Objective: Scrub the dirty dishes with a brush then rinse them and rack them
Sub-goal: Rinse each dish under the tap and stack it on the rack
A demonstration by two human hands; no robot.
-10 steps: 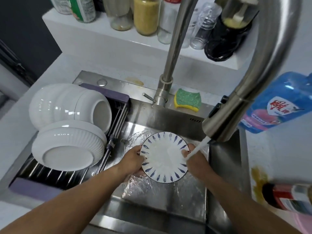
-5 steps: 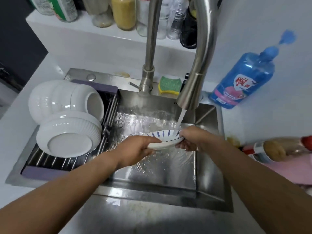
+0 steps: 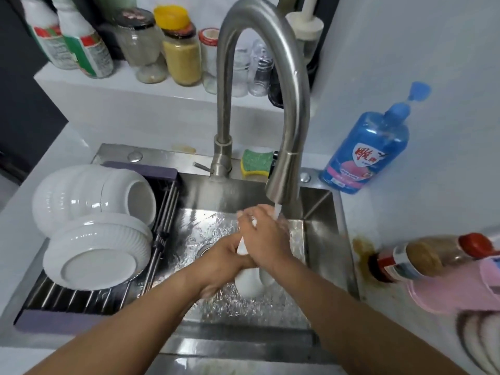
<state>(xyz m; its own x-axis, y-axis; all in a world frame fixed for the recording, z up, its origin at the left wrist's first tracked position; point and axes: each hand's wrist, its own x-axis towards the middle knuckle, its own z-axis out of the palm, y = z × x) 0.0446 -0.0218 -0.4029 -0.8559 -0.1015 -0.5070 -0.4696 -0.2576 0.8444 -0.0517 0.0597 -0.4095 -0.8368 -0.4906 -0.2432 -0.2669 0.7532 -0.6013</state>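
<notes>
Fingers of left hand (image 3: pixel 226 257) and right hand (image 3: pixel 266 239) grip the white ceramic dish (image 3: pixel 249 284) on edge; best rotate it through the water stream (image 3: pixel 278 211).

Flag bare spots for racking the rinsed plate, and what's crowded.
Rack: bare bars in the near strip between the upturned bowl and the purple end rail, plus a thin strip along its sink-side edge. Stacked bowls crowd the far half. For the plate, counter is bare between soap bottle and sauce bottle.

A home kitchen: steel sink (image 3: pixel 322 212), tap (image 3: pixel 259 77), dish rack (image 3: pixel 54 318), condiment jars (image 3: pixel 181 58).
</notes>
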